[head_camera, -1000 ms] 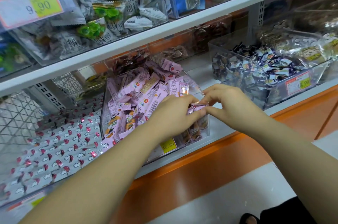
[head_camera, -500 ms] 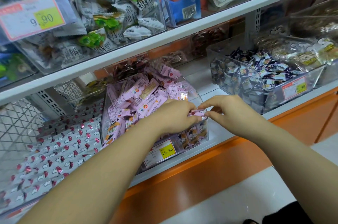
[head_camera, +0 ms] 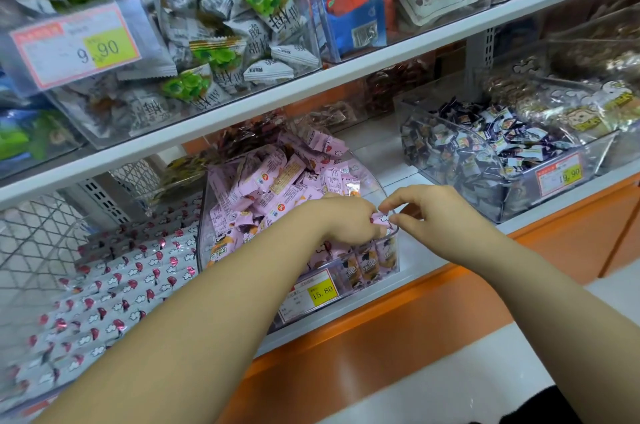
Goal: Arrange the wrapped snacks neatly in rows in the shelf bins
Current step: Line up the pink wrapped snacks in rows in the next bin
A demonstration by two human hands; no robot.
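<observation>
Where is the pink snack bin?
Head view, centre: the pink snack bin sits on the lower shelf where the left hand and right hand meet, right of the white spotted packs.

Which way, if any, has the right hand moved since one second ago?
No: the right hand stays at the front right corner of the pink snack bin.

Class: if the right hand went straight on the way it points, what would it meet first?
The pink wrapped snack pinched by the left hand, seemingly just ahead of the right hand.
</observation>
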